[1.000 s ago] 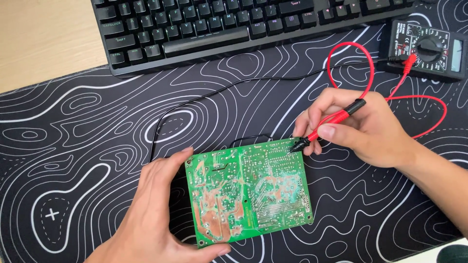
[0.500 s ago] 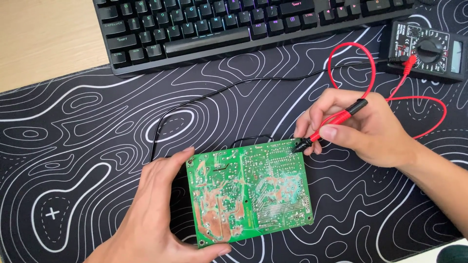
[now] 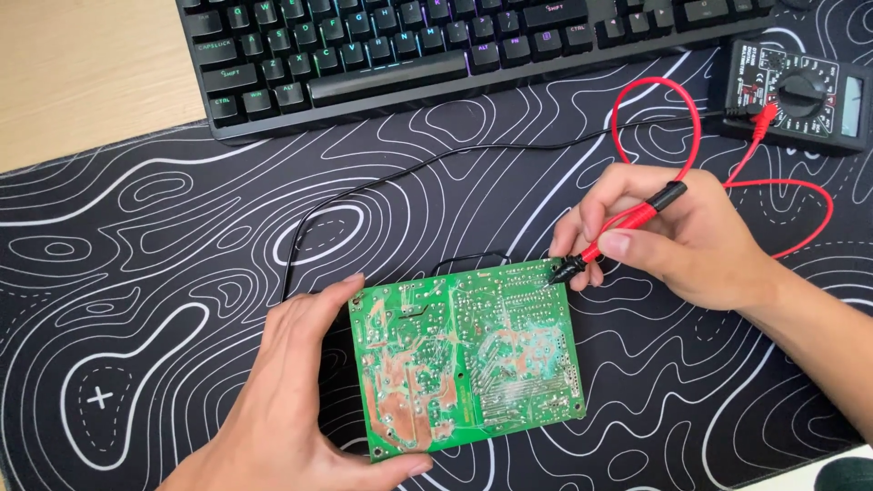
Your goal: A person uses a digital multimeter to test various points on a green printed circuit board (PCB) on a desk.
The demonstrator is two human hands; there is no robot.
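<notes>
left hand (image 3: 291,391) grip wraps the left edge of the green circuit board (image 3: 468,359), solder side up on the patterned mat (image 3: 136,273) | right hand (image 3: 677,236) pinches the red probe (image 3: 627,223), tip on the board's top right corner | multimeter (image 3: 805,91) and keyboard (image 3: 436,55) on desk (image 3: 82,73)

**Hidden or cut off, as I see it**

Keyboard (image 3: 473,55): top rows beyond the frame, above both hands. Multimeter (image 3: 800,91): its right end clipped, dial marks too small to tell. Black lead (image 3: 382,182): its end is hidden behind the circuit board (image 3: 468,359).
</notes>
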